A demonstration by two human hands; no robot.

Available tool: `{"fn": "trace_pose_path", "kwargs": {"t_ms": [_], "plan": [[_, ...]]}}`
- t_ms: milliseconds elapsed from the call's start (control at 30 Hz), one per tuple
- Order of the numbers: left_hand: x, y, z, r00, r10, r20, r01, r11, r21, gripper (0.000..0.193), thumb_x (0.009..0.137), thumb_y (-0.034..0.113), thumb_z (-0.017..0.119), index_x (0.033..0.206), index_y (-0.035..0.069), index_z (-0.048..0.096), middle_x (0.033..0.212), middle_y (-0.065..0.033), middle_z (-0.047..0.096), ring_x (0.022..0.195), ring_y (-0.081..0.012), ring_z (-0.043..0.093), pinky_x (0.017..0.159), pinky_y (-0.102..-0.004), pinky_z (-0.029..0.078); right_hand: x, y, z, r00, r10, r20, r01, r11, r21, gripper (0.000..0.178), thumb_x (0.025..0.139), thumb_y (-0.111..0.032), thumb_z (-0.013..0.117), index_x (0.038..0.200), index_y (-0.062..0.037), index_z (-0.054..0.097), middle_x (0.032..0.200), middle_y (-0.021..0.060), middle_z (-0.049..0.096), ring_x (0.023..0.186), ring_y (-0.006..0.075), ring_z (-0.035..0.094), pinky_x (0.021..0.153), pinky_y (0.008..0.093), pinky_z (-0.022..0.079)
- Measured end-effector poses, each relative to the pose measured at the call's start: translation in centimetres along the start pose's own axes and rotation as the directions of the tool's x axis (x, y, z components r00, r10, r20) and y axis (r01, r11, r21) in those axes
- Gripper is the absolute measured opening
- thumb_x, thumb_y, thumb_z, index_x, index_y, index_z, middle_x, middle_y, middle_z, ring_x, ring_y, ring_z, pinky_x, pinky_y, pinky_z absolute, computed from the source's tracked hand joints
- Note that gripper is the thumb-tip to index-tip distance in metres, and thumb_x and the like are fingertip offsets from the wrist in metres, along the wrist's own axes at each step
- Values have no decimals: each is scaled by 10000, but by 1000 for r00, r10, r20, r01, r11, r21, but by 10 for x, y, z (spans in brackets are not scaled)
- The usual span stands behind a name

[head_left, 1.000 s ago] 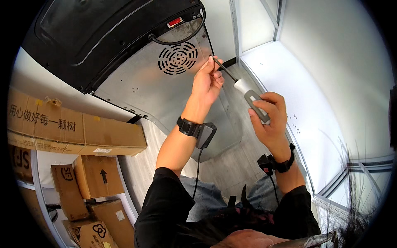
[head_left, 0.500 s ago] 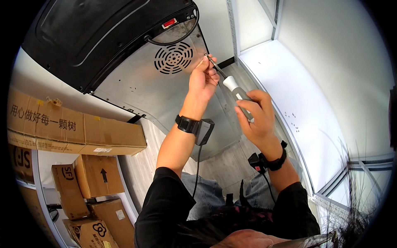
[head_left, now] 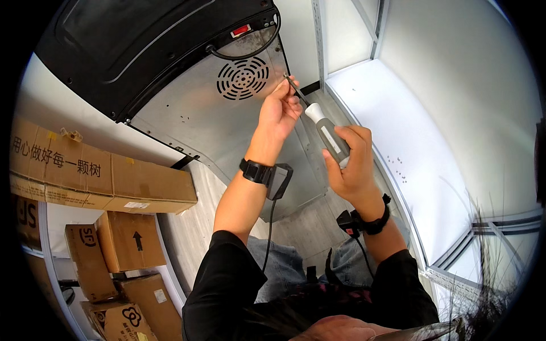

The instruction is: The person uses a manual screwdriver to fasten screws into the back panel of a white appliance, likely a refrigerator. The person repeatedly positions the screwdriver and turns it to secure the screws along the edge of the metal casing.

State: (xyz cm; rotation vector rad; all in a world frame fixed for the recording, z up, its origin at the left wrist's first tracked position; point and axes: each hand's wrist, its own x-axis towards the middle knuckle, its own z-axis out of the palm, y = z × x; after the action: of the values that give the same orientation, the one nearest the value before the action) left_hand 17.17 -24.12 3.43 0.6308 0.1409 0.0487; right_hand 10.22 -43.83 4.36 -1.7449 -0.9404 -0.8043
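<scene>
My right hand is closed round the back end of a screwdriver with a grey handle and white collar. Its thin metal shaft slants up and left to the right edge of a silver metal panel. There my left hand pinches with thumb and fingers beside the screwdriver's tip. Whatever small thing is between those fingertips is hidden. The panel has a round slotted vent to the left of that hand. It belongs to a machine with a black upper body.
A red switch and a black cable are above the vent. Several small screws lie on a white shelf at right. Cardboard boxes, one long and several smaller, stand at left.
My head view has shifted slightly. My right fingers have changed their hold on the screwdriver handle a little, and the handle appears turned. My left hand stays at the tip.
</scene>
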Motion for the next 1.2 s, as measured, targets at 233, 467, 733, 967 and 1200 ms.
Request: {"fn": "trace_pose_path", "kwargs": {"t_ms": [233,467,733,967,1200], "plan": [[-14,-2,11,994,-39,107,35,999,35,210,956,135,447,1107,25,543,877,-37,614,620,-91,514,535,-223,432,-13,-3,15,990,68,-124,-76,995,-67,400,743,-74,720,1083,-20,518,992,162,550,843,312,559,635,349,475],[-6,-5,7,998,-16,64,17,1000,-15,150,956,122,440,1007,15,533,848,-79,602,606,-96,505,542,-212,445,-12,-3,18,977,65,-205,-75,996,-45,385,759,-90,702,1084,-16,510,1087,196,493,843,326,554,674,361,476],[-8,-4,7,993,-39,108,42,999,-20,175,979,156,403,1044,24,497,850,-87,595,606,-101,500,527,-229,423,-23,-2,17,988,138,-66,-144,985,-99,436,766,-121,693,1133,-18,481,1034,184,493,807,316,545,694,352,474],[-13,-3,12,997,-37,64,35,999,30,212,985,164,374,1063,6,493,843,-95,600,608,-101,507,524,-228,419,-6,-4,18,982,4,-189,-31,989,-145,475,793,-148,676,1179,3,446,1049,193,502,795,318,552,563,356,468],[-17,-1,13,984,-74,164,69,997,37,187,968,162,427,1020,18,534,822,-57,610,574,-61,530,526,-175,441,-18,-4,13,977,211,-1,-211,975,-69,518,788,-129,666,1217,-3,404,1065,195,500,862,328,546,584,351,471]]}}
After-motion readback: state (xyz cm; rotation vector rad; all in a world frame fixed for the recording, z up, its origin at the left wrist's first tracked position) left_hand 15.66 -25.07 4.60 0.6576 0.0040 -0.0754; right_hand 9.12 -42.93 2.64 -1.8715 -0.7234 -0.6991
